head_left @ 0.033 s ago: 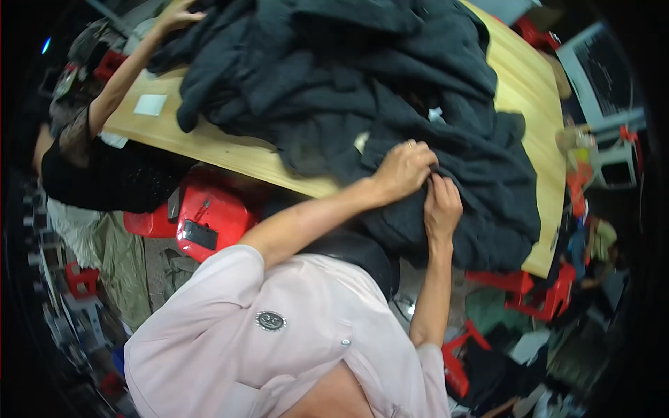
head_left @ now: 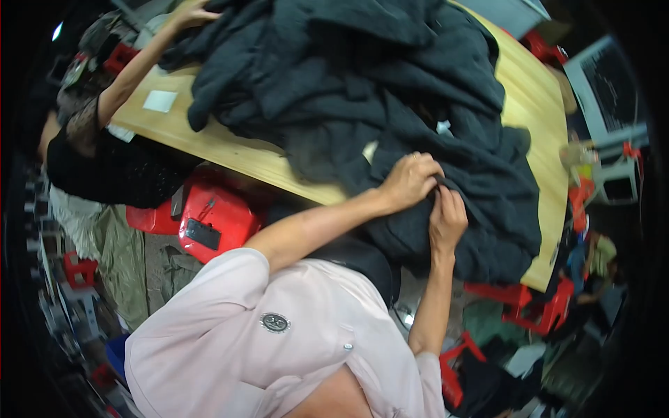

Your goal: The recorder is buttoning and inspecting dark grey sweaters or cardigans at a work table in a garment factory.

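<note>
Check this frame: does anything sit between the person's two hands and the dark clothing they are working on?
Nothing visible does. The left hand and right hand both already pinch a fold of the dark clothing heaped on the wooden table.

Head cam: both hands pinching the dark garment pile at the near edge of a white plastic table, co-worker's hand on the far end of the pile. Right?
Not quite: the table is light wood, not white plastic, as the head view shows. The rest holds: the left hand and right hand pinch the dark garment pile at the near edge, and a co-worker's hand rests on its far end.
</note>
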A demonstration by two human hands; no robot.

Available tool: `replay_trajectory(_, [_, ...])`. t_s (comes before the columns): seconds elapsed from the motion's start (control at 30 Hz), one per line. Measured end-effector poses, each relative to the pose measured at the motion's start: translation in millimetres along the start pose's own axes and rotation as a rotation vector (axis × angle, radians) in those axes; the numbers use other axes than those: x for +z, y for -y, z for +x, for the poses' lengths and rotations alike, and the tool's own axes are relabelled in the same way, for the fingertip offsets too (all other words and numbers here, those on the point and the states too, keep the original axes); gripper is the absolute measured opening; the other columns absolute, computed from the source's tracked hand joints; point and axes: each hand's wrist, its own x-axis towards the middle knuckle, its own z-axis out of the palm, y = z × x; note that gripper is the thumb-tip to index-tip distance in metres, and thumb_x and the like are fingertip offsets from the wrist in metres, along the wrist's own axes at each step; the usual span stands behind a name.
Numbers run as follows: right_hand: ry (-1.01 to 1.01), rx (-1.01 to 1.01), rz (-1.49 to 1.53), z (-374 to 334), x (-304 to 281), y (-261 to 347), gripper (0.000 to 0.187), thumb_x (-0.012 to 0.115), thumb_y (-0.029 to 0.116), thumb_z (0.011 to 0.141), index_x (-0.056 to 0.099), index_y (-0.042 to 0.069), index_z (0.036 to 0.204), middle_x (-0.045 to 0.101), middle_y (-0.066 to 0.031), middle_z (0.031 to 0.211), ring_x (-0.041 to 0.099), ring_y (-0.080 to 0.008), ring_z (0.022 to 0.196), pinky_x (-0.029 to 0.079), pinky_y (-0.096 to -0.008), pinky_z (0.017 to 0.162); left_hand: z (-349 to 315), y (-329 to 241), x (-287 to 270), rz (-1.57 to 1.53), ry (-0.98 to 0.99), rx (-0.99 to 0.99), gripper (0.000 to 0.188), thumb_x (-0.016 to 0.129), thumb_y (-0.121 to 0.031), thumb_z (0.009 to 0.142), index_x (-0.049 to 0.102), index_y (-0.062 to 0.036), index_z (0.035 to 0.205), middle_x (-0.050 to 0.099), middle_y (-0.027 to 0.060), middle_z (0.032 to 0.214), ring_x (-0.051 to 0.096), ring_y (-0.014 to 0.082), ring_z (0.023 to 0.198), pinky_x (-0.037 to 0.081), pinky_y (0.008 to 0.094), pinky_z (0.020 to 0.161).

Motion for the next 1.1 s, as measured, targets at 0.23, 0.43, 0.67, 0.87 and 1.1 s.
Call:
replay_trajectory(0.23, [-0.066,-0.19,-0.081,-4,-4,-9,0.015,0.079,-0.004,0.095,0.075,-0.003,0.11,0.075,-0.0207,0.095,0.074,-0.0417,0.08,0.062,-0.0461,0.07,-4,3,-9,-0.309,0.067,-0.146,0.014,0.082,-0.006,0.083,0.073,-0.0025,0.093,0.073,0.0129,0.095,0.07,0.0343,0.096,0.054,0.0437,0.087])
replay_trajectory(0.43, [-0.039,-0.196,-0.048,-8,-4,-2,0.017,0.078,-0.005,0.095,0.074,-0.005,0.111,0.075,-0.0205,0.094,0.076,-0.0384,0.08,0.062,-0.0439,0.07,-2,23,-12,-0.287,0.269,-0.073,0.019,0.084,-0.019,0.091,0.075,-0.0033,0.097,0.075,0.0136,0.099,0.069,0.0353,0.1,0.052,0.0475,0.091])
replay_trajectory(0.67, [-0.04,-0.277,-0.06,-17,-5,-3,0.017,0.075,-0.006,0.099,0.074,-0.004,0.115,0.078,-0.0212,0.105,0.079,-0.0391,0.094,0.065,-0.0438,0.078,-2,24,-6,-0.144,0.413,-0.059,0.032,0.074,-0.036,0.101,0.08,-0.0048,0.104,0.078,0.0127,0.105,0.07,0.0329,0.109,0.046,0.0478,0.103])
replay_trajectory(0.87, [-0.034,-0.187,-0.085,-22,-2,-6,0.011,0.073,-0.004,0.101,0.073,-0.003,0.113,0.078,-0.0234,0.121,0.079,-0.0408,0.099,0.066,-0.0442,0.077,3,17,-19,-0.365,0.345,-0.037,0.03,0.078,-0.028,0.095,0.078,0.0026,0.098,0.078,0.02,0.088,0.076,0.0391,0.087,0.057,0.0471,0.081])
replay_trajectory(1.1, [0.049,-0.199,-0.039,-16,-4,-4,0.003,0.068,-0.002,0.105,0.067,-0.005,0.105,0.076,-0.0251,0.113,0.078,-0.0428,0.094,0.064,-0.0468,0.077,-1,21,-33,-0.429,0.366,0.045,0.028,0.088,-0.021,0.087,0.083,0.0008,0.103,0.081,0.0178,0.092,0.077,0.0363,0.088,0.059,0.0444,0.08])
